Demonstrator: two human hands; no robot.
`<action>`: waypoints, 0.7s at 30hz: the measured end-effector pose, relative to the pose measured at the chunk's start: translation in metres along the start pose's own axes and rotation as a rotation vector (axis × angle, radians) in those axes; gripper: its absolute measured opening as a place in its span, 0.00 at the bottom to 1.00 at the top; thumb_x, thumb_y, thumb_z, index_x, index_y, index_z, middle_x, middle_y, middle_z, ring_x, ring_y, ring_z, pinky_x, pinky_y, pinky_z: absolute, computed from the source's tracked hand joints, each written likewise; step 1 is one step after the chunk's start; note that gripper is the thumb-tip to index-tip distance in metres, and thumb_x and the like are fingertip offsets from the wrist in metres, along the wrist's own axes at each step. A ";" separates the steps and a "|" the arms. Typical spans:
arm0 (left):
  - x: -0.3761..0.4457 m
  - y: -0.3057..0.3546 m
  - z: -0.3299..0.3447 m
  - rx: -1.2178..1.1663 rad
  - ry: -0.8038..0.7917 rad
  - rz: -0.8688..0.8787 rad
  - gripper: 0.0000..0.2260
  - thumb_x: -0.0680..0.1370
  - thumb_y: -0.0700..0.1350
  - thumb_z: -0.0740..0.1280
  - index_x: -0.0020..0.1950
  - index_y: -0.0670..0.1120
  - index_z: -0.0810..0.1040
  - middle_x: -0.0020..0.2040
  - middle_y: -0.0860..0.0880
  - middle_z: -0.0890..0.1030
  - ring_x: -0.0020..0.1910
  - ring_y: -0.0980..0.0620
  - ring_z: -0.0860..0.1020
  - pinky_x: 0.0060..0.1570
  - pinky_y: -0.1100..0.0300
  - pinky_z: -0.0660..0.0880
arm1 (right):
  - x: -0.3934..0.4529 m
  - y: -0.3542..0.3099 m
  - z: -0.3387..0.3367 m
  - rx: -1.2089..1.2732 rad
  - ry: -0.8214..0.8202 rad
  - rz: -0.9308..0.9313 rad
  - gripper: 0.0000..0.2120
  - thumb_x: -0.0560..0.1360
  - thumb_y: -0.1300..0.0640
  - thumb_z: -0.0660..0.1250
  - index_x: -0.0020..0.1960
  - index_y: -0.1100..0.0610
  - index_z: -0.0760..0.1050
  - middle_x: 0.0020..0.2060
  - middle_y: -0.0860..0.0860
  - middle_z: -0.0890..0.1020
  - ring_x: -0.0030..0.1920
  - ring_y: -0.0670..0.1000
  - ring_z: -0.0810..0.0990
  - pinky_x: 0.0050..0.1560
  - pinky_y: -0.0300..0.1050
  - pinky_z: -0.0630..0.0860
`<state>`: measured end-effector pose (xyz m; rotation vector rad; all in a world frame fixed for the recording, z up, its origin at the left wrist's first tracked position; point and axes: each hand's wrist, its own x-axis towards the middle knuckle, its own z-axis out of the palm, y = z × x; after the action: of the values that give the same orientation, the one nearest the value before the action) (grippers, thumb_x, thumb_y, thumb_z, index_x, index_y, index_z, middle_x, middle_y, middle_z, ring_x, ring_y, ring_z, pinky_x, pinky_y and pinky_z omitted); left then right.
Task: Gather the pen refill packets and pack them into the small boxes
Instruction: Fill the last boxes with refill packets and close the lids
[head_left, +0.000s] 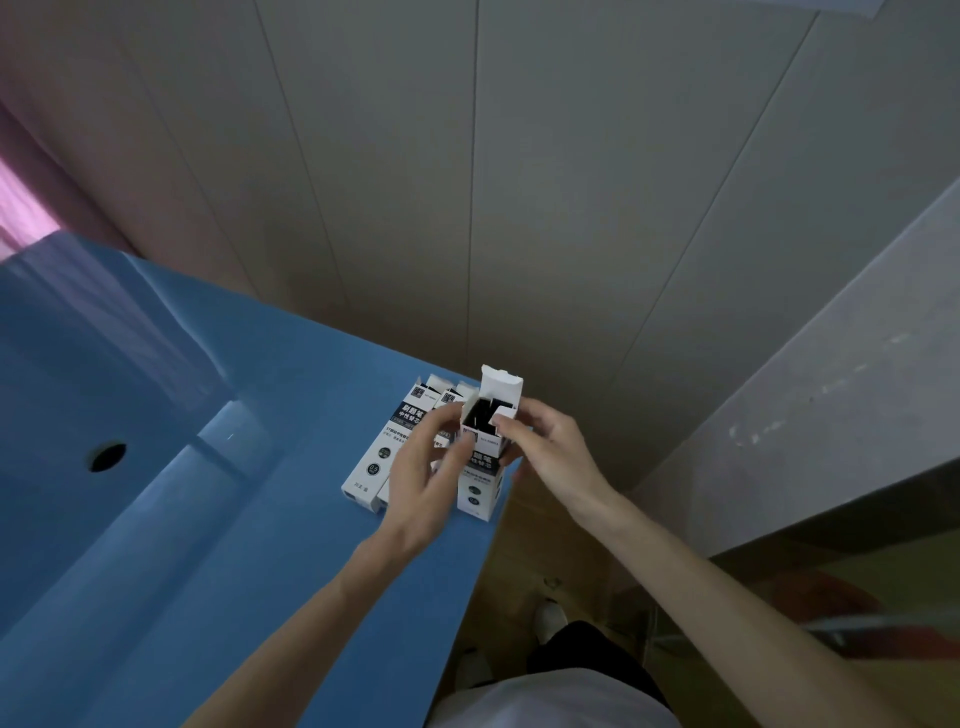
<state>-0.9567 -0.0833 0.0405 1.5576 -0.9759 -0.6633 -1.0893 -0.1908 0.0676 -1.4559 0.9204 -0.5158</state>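
A small white box (480, 470) with black print stands upright at the right edge of the blue table (208, 519), its top flap open and dark refill packets (480, 413) showing inside. My left hand (423, 483) holds the box's left side near the top, fingers curled round it. My right hand (540, 447) pinches the small side flap at the opening on the right. Two or three more white boxes (387, 447) lie flat on the table just left of it, partly hidden behind my left hand.
The blue table has a round dark hole (107, 457) at the left and a raised step behind it. The table's right edge (488, 561) runs just beside the boxes, with floor and my feet below. A pale panelled wall stands behind.
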 end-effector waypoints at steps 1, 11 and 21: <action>0.005 0.005 -0.001 -0.054 -0.009 -0.032 0.13 0.83 0.55 0.62 0.62 0.51 0.79 0.55 0.53 0.83 0.55 0.52 0.82 0.52 0.53 0.79 | 0.000 0.000 0.000 -0.001 -0.002 -0.003 0.11 0.82 0.54 0.68 0.63 0.53 0.80 0.50 0.50 0.86 0.42 0.51 0.86 0.35 0.42 0.78; 0.032 0.015 0.003 -0.022 -0.137 -0.060 0.08 0.85 0.42 0.63 0.63 0.48 0.77 0.53 0.57 0.83 0.52 0.56 0.82 0.47 0.65 0.76 | -0.002 0.008 -0.001 -0.056 0.007 -0.093 0.09 0.83 0.54 0.65 0.61 0.49 0.81 0.49 0.49 0.85 0.46 0.50 0.85 0.39 0.44 0.81; 0.016 0.022 0.019 -0.071 -0.201 0.007 0.17 0.87 0.37 0.52 0.64 0.51 0.76 0.57 0.56 0.80 0.59 0.58 0.78 0.59 0.67 0.71 | -0.018 0.025 0.001 -0.132 0.053 -0.316 0.21 0.82 0.44 0.66 0.73 0.48 0.74 0.59 0.42 0.82 0.48 0.51 0.84 0.48 0.51 0.83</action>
<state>-0.9695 -0.1071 0.0597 1.4441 -1.0940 -0.8534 -1.1047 -0.1740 0.0476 -1.7272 0.7798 -0.7398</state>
